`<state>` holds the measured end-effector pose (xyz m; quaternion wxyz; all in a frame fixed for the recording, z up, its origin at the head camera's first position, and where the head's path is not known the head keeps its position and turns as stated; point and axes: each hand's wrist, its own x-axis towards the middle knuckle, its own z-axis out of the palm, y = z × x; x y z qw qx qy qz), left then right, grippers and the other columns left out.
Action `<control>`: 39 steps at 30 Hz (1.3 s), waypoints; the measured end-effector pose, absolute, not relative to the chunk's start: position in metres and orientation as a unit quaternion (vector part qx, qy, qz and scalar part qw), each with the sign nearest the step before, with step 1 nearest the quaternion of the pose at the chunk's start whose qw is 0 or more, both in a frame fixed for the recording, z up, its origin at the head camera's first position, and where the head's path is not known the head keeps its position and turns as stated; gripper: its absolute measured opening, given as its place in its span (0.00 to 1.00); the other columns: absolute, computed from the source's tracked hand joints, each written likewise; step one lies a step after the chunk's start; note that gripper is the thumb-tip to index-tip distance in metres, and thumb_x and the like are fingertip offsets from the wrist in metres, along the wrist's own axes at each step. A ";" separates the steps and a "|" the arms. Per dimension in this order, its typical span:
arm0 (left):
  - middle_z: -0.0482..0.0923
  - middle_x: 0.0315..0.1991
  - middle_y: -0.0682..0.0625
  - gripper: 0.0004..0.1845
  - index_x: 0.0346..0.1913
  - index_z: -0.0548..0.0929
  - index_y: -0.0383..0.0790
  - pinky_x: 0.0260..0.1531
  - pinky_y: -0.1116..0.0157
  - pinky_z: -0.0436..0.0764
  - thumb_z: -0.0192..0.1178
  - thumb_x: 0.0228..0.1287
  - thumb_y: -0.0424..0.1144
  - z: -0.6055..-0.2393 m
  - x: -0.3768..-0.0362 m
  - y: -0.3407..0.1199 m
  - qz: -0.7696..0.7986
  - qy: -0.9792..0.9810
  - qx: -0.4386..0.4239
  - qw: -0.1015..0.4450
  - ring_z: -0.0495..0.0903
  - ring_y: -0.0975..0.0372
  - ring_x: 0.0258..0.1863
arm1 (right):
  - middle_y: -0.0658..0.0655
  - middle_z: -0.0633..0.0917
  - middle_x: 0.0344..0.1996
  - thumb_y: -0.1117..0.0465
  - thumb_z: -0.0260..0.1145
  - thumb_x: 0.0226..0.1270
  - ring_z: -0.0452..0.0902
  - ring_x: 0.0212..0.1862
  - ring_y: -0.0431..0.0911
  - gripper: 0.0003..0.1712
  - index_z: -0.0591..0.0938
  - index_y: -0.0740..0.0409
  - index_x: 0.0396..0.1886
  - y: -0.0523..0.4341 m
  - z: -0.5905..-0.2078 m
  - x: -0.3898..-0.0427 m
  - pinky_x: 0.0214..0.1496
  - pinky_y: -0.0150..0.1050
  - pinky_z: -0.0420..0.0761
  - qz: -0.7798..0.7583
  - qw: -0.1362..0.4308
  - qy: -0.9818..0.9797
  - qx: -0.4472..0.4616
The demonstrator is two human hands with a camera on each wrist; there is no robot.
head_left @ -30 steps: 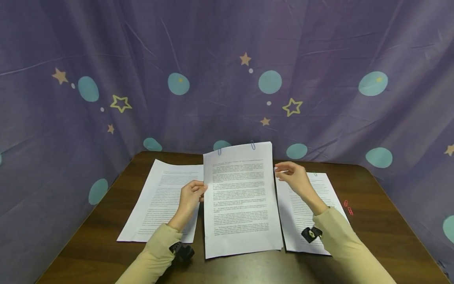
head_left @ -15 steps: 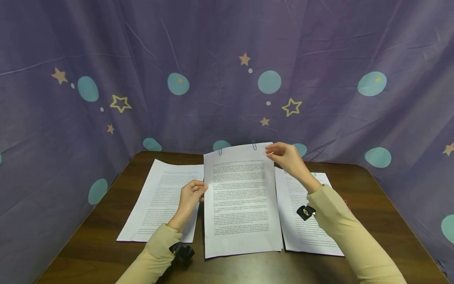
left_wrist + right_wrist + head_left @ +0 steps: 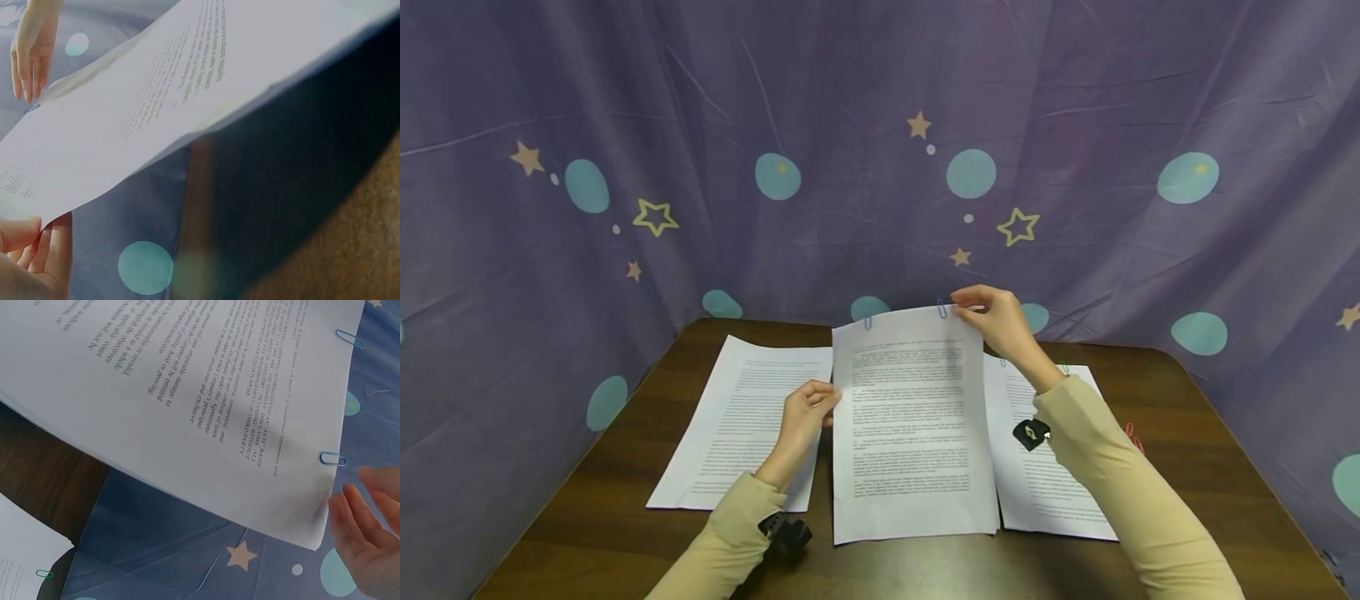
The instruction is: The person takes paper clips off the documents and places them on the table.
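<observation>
A clipped stack of printed sheets (image 3: pixel 910 425) stands raised above the table, bowed slightly. My left hand (image 3: pixel 805 412) pinches its left edge; the thumb and fingers on the paper also show in the left wrist view. Two blue paper clips sit on the top edge, a left clip (image 3: pixel 868 322) and a right clip (image 3: pixel 332 459). My right hand (image 3: pixel 996 321) is at the top right corner beside the right clip, its fingers loosely bent. In the right wrist view its fingertips lie close to the paper's edge, with no clear grip on it.
A stack of printed sheets (image 3: pixel 730 433) lies to the left. Another stack (image 3: pixel 1052 492), with green paper clips (image 3: pixel 1063 367) on its top edge, lies to the right, partly under my forearm. Red paper clips (image 3: pixel 1135 439) lie farther right on the wooden table (image 3: pixel 1210 467). A patterned curtain hangs behind.
My right hand has risen along the sheets' right edge, then moved left to the top corner near the right blue clip. My left hand keeps its hold in the same place.
</observation>
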<state>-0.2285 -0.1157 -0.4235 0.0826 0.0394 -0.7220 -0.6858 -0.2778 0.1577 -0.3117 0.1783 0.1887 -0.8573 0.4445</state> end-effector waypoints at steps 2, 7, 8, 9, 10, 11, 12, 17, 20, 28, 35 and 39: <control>0.80 0.24 0.50 0.09 0.36 0.75 0.24 0.19 0.70 0.76 0.58 0.54 0.27 -0.424 -0.228 -0.116 -0.686 -0.722 0.040 0.081 0.73 0.65 0.17 | 0.63 0.82 0.40 0.67 0.63 0.55 0.78 0.42 0.52 0.13 0.80 0.66 0.42 0.156 -0.312 -0.279 0.44 0.42 0.77 0.452 0.173 -0.856 0.185; 0.80 0.24 0.51 0.07 0.35 0.76 0.26 0.22 0.66 0.77 0.59 0.54 0.28 -0.424 -0.227 -0.115 -0.680 -0.728 0.041 0.083 0.73 0.65 0.18 | 0.64 0.81 0.42 0.69 0.62 0.56 0.78 0.42 0.53 0.15 0.79 0.66 0.45 0.152 -0.310 -0.279 0.44 0.42 0.77 0.454 0.165 -0.857 0.183; 0.80 0.24 0.51 0.08 0.35 0.76 0.26 0.22 0.66 0.77 0.59 0.54 0.28 -0.423 -0.226 -0.115 -0.680 -0.727 0.039 0.083 0.73 0.66 0.18 | 0.64 0.81 0.42 0.69 0.62 0.56 0.78 0.42 0.53 0.15 0.79 0.66 0.45 0.151 -0.310 -0.278 0.43 0.42 0.77 0.453 0.165 -0.857 0.182; 0.80 0.24 0.52 0.08 0.35 0.76 0.26 0.22 0.66 0.77 0.59 0.54 0.28 -0.423 -0.226 -0.115 -0.680 -0.728 0.037 0.084 0.73 0.66 0.18 | 0.64 0.81 0.41 0.70 0.62 0.56 0.78 0.41 0.53 0.14 0.79 0.66 0.44 0.150 -0.309 -0.278 0.43 0.43 0.77 0.454 0.166 -0.856 0.183; 0.80 0.24 0.52 0.08 0.35 0.76 0.25 0.22 0.67 0.77 0.59 0.54 0.28 -0.423 -0.226 -0.115 -0.682 -0.726 0.035 0.084 0.73 0.67 0.17 | 0.64 0.81 0.41 0.70 0.62 0.56 0.78 0.41 0.53 0.14 0.79 0.66 0.44 0.150 -0.309 -0.278 0.43 0.43 0.77 0.454 0.166 -0.856 0.183; 0.80 0.24 0.52 0.08 0.36 0.76 0.25 0.21 0.68 0.77 0.59 0.54 0.28 -0.423 -0.226 -0.115 -0.684 -0.724 0.033 0.083 0.72 0.67 0.17 | 0.63 0.81 0.40 0.70 0.62 0.56 0.78 0.41 0.53 0.14 0.80 0.66 0.44 0.149 -0.309 -0.277 0.43 0.43 0.77 0.454 0.167 -0.856 0.183; 0.80 0.24 0.51 0.09 0.36 0.75 0.24 0.21 0.69 0.76 0.59 0.54 0.28 -0.423 -0.226 -0.115 -0.686 -0.722 0.030 0.083 0.72 0.68 0.17 | 0.63 0.81 0.40 0.70 0.62 0.56 0.78 0.40 0.53 0.14 0.80 0.66 0.43 0.149 -0.308 -0.277 0.42 0.42 0.77 0.453 0.167 -0.856 0.183; 0.81 0.26 0.49 0.09 0.37 0.75 0.23 0.19 0.72 0.75 0.58 0.54 0.26 -0.422 -0.225 -0.115 -0.693 -0.716 0.023 0.082 0.72 0.69 0.17 | 0.62 0.82 0.40 0.69 0.62 0.56 0.79 0.39 0.51 0.12 0.81 0.65 0.42 0.147 -0.308 -0.277 0.41 0.42 0.77 0.449 0.167 -0.859 0.180; 0.81 0.27 0.48 0.08 0.37 0.75 0.23 0.20 0.71 0.76 0.57 0.54 0.26 -0.421 -0.224 -0.114 -0.693 -0.716 0.020 0.084 0.72 0.69 0.18 | 0.62 0.82 0.39 0.69 0.62 0.56 0.79 0.39 0.51 0.11 0.81 0.66 0.40 0.147 -0.308 -0.278 0.40 0.42 0.77 0.446 0.168 -0.861 0.179; 0.81 0.29 0.47 0.06 0.35 0.76 0.25 0.23 0.66 0.77 0.57 0.54 0.26 -0.424 -0.225 -0.113 -0.682 -0.725 0.021 0.089 0.73 0.69 0.19 | 0.62 0.83 0.35 0.69 0.62 0.55 0.80 0.36 0.50 0.07 0.83 0.67 0.34 0.149 -0.312 -0.279 0.38 0.41 0.77 0.433 0.187 -0.862 0.185; 0.81 0.28 0.47 0.07 0.36 0.76 0.25 0.22 0.66 0.77 0.58 0.54 0.26 -0.424 -0.223 -0.111 -0.681 -0.726 0.021 0.089 0.72 0.69 0.18 | 0.61 0.84 0.34 0.68 0.63 0.56 0.79 0.34 0.49 0.07 0.84 0.66 0.33 0.152 -0.315 -0.280 0.35 0.38 0.76 0.441 0.192 -0.859 0.178; 0.81 0.26 0.48 0.07 0.36 0.76 0.25 0.21 0.67 0.76 0.58 0.53 0.26 -0.426 -0.224 -0.111 -0.678 -0.729 0.020 0.090 0.71 0.68 0.17 | 0.62 0.83 0.35 0.67 0.61 0.58 0.79 0.36 0.50 0.08 0.83 0.65 0.36 0.157 -0.315 -0.280 0.37 0.39 0.77 0.479 0.160 -0.848 0.159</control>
